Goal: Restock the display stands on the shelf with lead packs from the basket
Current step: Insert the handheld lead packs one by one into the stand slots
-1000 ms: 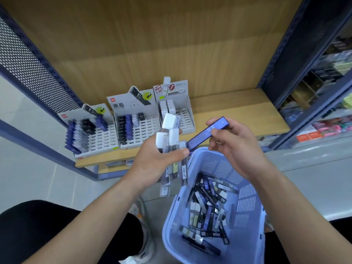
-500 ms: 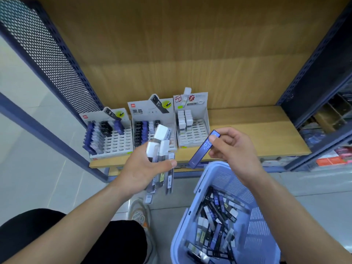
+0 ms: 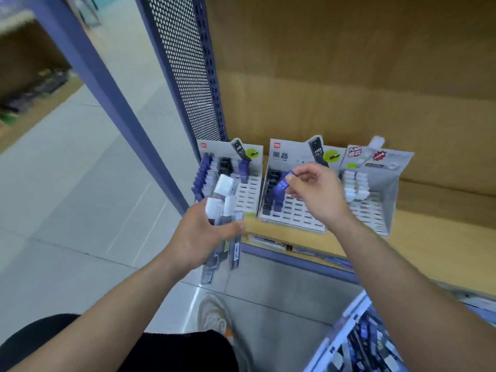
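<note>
Three slotted display stands sit on the wooden shelf: the left stand (image 3: 249,194), the middle stand (image 3: 298,213) and the right stand (image 3: 375,210). My right hand (image 3: 314,191) pinches the top of a blue lead pack (image 3: 280,189) and holds it upright over the left rows of the middle stand. My left hand (image 3: 201,234) grips a bundle of white-capped lead packs (image 3: 222,218) in front of the left stand. The blue basket (image 3: 346,331) with several packs shows at the lower right corner.
A perforated blue side panel (image 3: 188,71) and a blue upright bound the shelf on the left. The shelf board (image 3: 434,245) runs on to the right of the stands. My shoe (image 3: 214,318) rests on the tiled floor below.
My right hand has carried the blue pack forward from above the basket to the middle stand. The view has swung left and closer to the shelf. My left hand keeps its bundle.
</note>
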